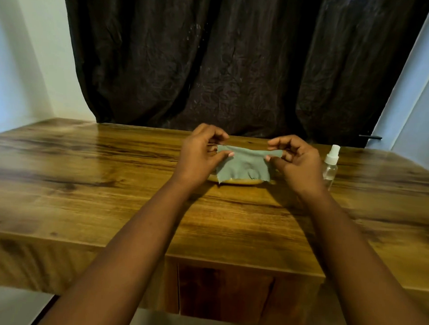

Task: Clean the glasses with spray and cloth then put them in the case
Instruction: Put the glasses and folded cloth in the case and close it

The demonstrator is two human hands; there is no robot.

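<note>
Glasses — can't see them from my feed; they may be behind the grey-green thin fabric cloth [243,167], but I can't tell. Cloth is up off the table, stretched between both hands. Left hand [199,154] pinches the cloth's left top corner w/ thumb and fingers; right hand [297,161] pinches the right top corner, other fingers curled. Cloth hangs loose, ragged lower edge draped over a tan oval thing [234,180] lying on the table right below — prob. the case, mostly hidden, so not sure.

Clear plastic spray bottle w/ white nozzle [330,166] stands upright just right of the right hand, untouched.

Step, as I read it: spreading out the cloth, wiping not yet begun. Next move calls for getting the glasses in one hand, cloth in the other; spray likely needed first.

Table [86,182] is glossy brown wood w/ dark grain, a panel underneath at the front. Behind it, a dark crinkled curtain [212,65], pale walls [22,70] either side.
</note>
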